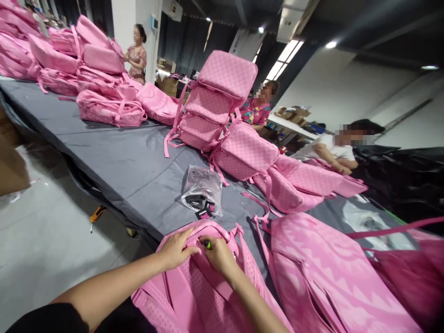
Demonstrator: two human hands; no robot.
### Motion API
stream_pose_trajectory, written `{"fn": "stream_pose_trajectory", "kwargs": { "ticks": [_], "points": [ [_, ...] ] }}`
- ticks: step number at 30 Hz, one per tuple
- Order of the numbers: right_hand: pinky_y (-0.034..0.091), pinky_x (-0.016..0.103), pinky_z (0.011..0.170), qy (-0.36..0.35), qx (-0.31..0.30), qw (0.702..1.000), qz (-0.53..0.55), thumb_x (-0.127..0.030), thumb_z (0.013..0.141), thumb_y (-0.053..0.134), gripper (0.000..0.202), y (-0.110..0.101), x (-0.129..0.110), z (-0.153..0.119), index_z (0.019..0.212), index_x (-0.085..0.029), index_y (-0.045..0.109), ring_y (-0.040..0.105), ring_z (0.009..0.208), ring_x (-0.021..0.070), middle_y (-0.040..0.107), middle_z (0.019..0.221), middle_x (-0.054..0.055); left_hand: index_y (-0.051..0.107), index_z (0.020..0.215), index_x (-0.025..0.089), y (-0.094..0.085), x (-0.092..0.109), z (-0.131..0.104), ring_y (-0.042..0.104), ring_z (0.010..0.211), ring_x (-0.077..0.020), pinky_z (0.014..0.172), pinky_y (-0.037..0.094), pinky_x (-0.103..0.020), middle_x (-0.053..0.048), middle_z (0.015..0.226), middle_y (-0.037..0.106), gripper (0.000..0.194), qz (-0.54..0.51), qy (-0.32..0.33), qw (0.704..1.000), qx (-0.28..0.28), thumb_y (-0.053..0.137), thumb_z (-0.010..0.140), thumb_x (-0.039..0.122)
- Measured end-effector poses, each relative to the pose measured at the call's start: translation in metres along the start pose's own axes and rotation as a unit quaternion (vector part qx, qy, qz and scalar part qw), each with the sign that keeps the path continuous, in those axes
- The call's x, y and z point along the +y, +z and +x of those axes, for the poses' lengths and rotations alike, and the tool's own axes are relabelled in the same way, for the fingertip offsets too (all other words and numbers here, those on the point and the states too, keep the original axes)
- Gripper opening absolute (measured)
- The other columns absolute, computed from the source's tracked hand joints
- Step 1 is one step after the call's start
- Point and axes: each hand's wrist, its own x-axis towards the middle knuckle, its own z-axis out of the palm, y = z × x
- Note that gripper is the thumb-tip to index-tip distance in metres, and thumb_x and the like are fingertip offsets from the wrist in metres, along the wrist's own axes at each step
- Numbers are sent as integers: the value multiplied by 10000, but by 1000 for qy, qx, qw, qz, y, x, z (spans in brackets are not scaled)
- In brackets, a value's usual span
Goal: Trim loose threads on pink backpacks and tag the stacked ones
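Fingers status: my L hand is part-spread on the top edge of the pink backpack, thumb apart; can't tell if it's pinching fabric. R hand is curled closed round a small item.

Big to small: grey-covered bench runs away ahead of me. Backpack's right in front of me at the near end, perforated padding facing me. Prob. light for its size, soft, padding a bit stiffer; not fragile, shouldn't slip much. Best hold IMO = top edge, loose fabric would just sag. Clear plastic bag sits just beyond: thin, prob. slippery. Dark tag at its mouth: light, take by edge. Small item: black/yellow-green end showing, rest hidden, can't ID; prob. light + rigid.
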Motion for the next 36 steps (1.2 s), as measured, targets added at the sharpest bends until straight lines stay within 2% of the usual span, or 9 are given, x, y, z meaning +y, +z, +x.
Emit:
{"fn": "stream_pose_trajectory", "kwargs": {
  "ticks": [4, 8, 11, 15, 20, 23, 26, 29, 36],
  "points": [
    [478, 252, 600, 0, -10, 1000, 29, -175, 840, 529, 196, -9, -8, -2, 778, -149, 713, 654, 654, 178, 724, 723, 40, 412, 1467, 223, 1, -5, -4, 515, 1330, -247, 1105, 432, -426, -110, 1444, 531, 652, -14, 21, 1000, 16, 564, 894, 494],
    [481, 216, 632, 25, 7, 999, 43, -123, 796, 567, 205, -11, -20, 2, 925, -158, 723, 654, 713, 145, 739, 837, 16, 395, 1477, 208, 4, -14, -5, 503, 1341, -245, 1120, 415, -447, -117, 1459, 514, 626, -14, 37, 999, 17, 525, 916, 453],
    [454, 215, 632, 53, 29, 998, 22, -84, 769, 566, 224, -9, -24, 6, 893, -162, 735, 638, 702, 137, 741, 845, 26, 381, 1483, 168, 6, -20, -3, 501, 1343, -253, 1119, 414, -451, -138, 1466, 499, 626, -2, 39, 999, 16, 484, 930, 443],
    [399, 222, 584, 68, 44, 997, -13, -135, 768, 604, 147, -6, -25, 5, 818, -159, 740, 594, 622, 129, 726, 769, 31, 402, 1468, 196, 5, -22, -2, 540, 1306, -237, 1098, 440, -427, -110, 1435, 540, 577, 7, 45, 999, 23, 462, 939, 419],
    [381, 234, 598, 73, 71, 993, -55, -160, 782, 614, 110, -1, -26, 0, 802, -155, 722, 601, 658, 144, 723, 783, 46, 401, 1464, 197, 4, -23, -3, 536, 1309, -245, 1102, 434, -434, -110, 1434, 541, 582, 13, 56, 998, 25, 442, 940, 448],
    [388, 243, 611, 73, 87, 990, -79, -205, 830, 604, 131, 3, -26, -3, 897, -156, 706, 626, 713, 164, 728, 841, 57, 397, 1465, 197, 4, -24, -2, 538, 1307, -251, 1100, 434, -437, -114, 1430, 543, 594, 13, 56, 998, 22, 433, 943, 476],
    [410, 233, 658, 34, 80, 991, -101, -284, 881, 606, 199, 3, -21, -3, 1044, -201, 685, 652, 808, 157, 735, 950, 32, 397, 1462, 173, 4, -25, 0, 533, 1311, -257, 1103, 430, -441, -122, 1437, 534, 610, 13, 53, 998, 19, 426, 944, 493],
    [420, 231, 677, -28, 40, 989, -138, -332, 910, 594, 208, -1, -13, -3, 1069, -244, 695, 662, 829, 150, 740, 947, 11, 432, 1434, 142, 5, -27, 1, 535, 1308, -270, 1099, 434, -449, -135, 1425, 544, 626, 11, 48, 999, 24, 438, 925, 507],
    [465, 284, 609, -102, -4, 959, -265, -356, 936, 543, 246, -2, -16, -4, 1037, -171, 670, 665, 812, 222, 694, 1027, 113, 477, 1394, 165, 8, -33, 5, 566, 1277, -261, 1086, 448, -419, -118, 1378, 592, 626, -28, 29, 999, 28, 487, 873, 512]
  ]
}}
